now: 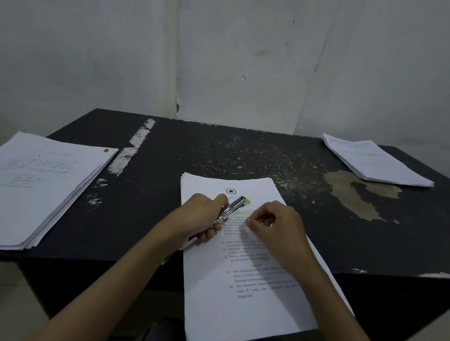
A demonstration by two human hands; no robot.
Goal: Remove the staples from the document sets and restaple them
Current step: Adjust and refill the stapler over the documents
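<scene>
A white document set point(237, 280) with printed text and a star emblem lies in front of me, hanging over the near edge of the black table point(220, 153). My left hand point(202, 218) grips a small metal stapler point(235, 207) with a yellow-green tip, held just above the upper part of the page. My right hand point(276, 228) rests on the page just right of the stapler, thumb and forefinger pinched together; whether a staple sits between them is too small to tell.
A thick stack of papers point(27, 188) lies at the table's left edge. A smaller stack point(374, 161) sits at the far right corner. The tabletop has worn patches and white paint marks. A grey wall stands right behind.
</scene>
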